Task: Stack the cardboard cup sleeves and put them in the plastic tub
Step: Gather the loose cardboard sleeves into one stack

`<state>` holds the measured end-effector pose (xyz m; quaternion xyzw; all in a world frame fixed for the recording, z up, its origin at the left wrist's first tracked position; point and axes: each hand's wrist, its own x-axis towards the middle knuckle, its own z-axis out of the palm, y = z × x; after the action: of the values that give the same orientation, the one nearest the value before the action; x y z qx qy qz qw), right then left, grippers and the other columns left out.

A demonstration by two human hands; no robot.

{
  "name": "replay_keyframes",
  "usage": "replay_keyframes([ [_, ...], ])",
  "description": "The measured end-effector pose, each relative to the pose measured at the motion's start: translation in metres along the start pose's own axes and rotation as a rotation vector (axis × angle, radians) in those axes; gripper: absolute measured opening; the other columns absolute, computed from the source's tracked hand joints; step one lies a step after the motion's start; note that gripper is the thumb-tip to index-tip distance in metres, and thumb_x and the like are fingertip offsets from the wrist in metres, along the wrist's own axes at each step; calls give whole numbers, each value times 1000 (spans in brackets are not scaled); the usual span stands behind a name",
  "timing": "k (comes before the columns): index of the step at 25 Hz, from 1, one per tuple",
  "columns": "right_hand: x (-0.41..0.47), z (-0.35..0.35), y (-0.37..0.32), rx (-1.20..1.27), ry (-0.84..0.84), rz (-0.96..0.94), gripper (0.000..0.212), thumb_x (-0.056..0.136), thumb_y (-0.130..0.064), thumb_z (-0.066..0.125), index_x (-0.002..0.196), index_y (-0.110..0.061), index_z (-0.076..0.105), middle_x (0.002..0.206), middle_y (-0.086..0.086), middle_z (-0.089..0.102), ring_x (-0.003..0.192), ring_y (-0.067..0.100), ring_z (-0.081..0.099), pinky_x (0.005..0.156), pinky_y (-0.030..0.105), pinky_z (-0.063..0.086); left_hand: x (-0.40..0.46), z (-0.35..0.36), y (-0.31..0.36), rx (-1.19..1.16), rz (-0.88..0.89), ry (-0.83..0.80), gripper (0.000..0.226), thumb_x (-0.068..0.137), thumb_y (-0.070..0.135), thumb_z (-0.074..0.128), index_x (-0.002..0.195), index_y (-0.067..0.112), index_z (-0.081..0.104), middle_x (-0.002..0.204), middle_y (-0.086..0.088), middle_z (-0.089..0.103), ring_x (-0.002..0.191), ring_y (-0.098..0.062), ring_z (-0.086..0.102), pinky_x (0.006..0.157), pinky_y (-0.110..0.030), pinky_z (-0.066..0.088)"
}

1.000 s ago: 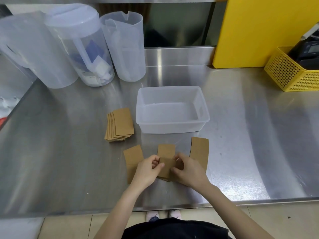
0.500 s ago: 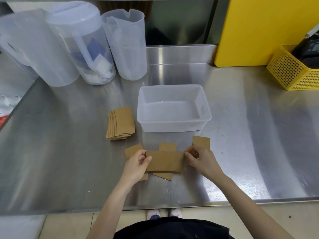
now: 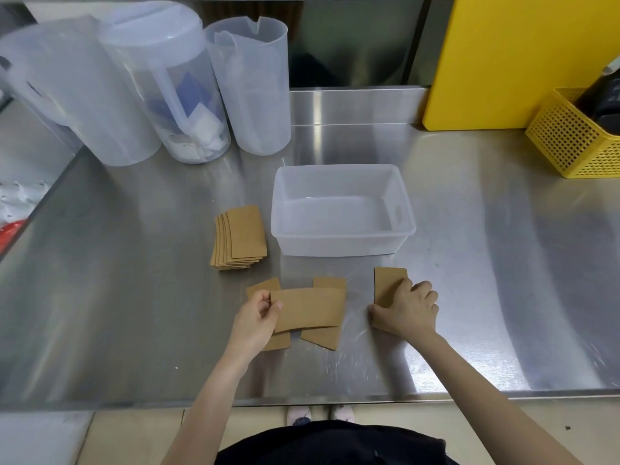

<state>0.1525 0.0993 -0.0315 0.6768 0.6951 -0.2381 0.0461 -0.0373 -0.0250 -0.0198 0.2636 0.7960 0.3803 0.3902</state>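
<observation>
My left hand (image 3: 257, 319) pinches the left end of a flat brown cup sleeve (image 3: 312, 308), held crosswise just above two other sleeves: one (image 3: 266, 286) under my hand and one (image 3: 327, 337) to its right. My right hand (image 3: 407, 312) lies on a separate sleeve (image 3: 389, 284) further right, fingers curled over it and thumb at its near edge. A fanned stack of several sleeves (image 3: 242, 237) rests left of the clear plastic tub (image 3: 342, 245), which has nothing inside.
Three translucent plastic jugs (image 3: 181, 85) stand at the back left. A yellow board (image 3: 523, 58) leans at the back right beside a yellow mesh basket (image 3: 577, 142). The steel counter's front edge (image 3: 302, 399) runs just below my forearms.
My right hand let go of the crosswise sleeve and moved right onto the separate sleeve. My left hand kept the crosswise sleeve and barely moved.
</observation>
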Motion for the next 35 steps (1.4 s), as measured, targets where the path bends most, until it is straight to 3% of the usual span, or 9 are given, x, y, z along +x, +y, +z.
replay_keyframes([
  [4,-4,1,7,159,-1,-81,74,72,-21,65,134,-9,26,132,20,27,118,39,32,99,44,34,-2,0,0,1,-12,7,12,90,20,46,99,14,51,108,-7,63,102,-25,57,92,-42,45],
  [9,-16,-10,3,276,-13,-386,83,75,-13,63,143,-16,16,137,14,28,122,33,34,99,35,32,-2,2,0,-26,10,8,11,90,19,45,99,13,49,102,-8,64,95,-26,56,88,-43,48],
  [11,-23,-14,-3,236,-64,-560,81,76,-13,62,143,-19,17,138,10,31,122,29,35,99,30,30,-5,3,4,-79,14,-5,17,91,17,44,105,9,48,100,-7,62,93,-26,56,72,-30,55],
  [13,-29,-15,-9,154,-107,-712,78,77,-13,60,143,-20,19,139,7,34,124,27,35,101,26,28,-8,5,8,-161,11,-24,14,91,15,43,104,10,46,96,-5,62,91,-25,58,51,-12,52],
  [18,-36,-11,-26,7,-115,-890,69,77,-13,58,140,-18,28,141,3,37,127,23,34,108,30,28,-11,6,11,-255,53,-45,12,91,14,43,103,11,46,82,5,63,84,-20,61,51,-12,54],
  [23,-39,-4,-37,-17,-128,-966,65,76,-13,59,136,-13,36,139,7,41,124,26,39,107,34,35,-13,9,9,-337,64,-83,13,89,8,46,103,6,46,87,-8,62,75,-16,60,51,-15,55],
  [28,-36,-2,-43,-9,-193,-968,63,78,-32,54,136,-15,37,137,8,43,122,28,42,106,38,36,-11,5,3,-344,52,-31,11,89,6,47,100,8,46,93,-11,61,74,-15,59,50,-14,55],
  [32,-24,-7,-42,118,-184,-770,56,85,-26,58,136,-15,36,132,13,44,123,30,44,105,37,36,-12,-10,-5,-368,18,75,11,89,6,46,99,10,46,100,-8,60,86,-19,58,50,-12,54],
  [35,-10,-4,-44,-8,-246,-593,72,82,-34,61,141,-14,24,134,17,36,123,34,42,105,39,37,-16,-22,-10,-379,0,154,11,90,6,45,99,10,44,102,-6,57,93,-20,55,50,-11,53],
])
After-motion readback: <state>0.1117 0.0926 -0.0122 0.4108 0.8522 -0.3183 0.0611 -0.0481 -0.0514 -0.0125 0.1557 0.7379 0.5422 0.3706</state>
